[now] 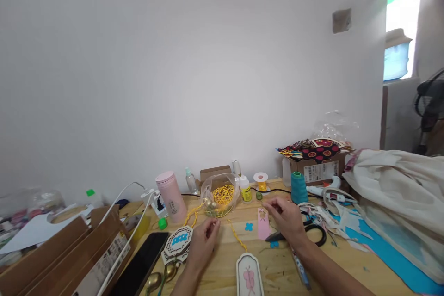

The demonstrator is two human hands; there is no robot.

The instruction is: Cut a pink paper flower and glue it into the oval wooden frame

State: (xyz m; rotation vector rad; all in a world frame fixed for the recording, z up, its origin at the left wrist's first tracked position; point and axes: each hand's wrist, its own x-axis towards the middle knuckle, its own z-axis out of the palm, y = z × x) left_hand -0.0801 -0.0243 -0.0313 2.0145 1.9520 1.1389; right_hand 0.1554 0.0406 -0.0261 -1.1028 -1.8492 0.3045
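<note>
My left hand (203,240) rests on the wooden table (277,273) with fingers pinched together at the end of a yellow cord (237,235). That cord runs toward a clear bag of yellow cord (220,196). My right hand (287,219) hovers with curled fingers over a pink paper strip (263,224); its fingertips pinch something too small to name. A white hexagonal ornament with a blue centre (179,241) lies just left of my left hand. An arched white plaque with a pink butterfly (249,276) sits near the front edge.
A pink tumbler (170,195), teal thread spool (299,188), black scissors (305,235), a black phone (144,263) and open cardboard boxes (65,254) crowd the table. A box of patterned fabric (315,157) stands at the back right. White cloth (398,185) and blue paper (388,249) cover the right side.
</note>
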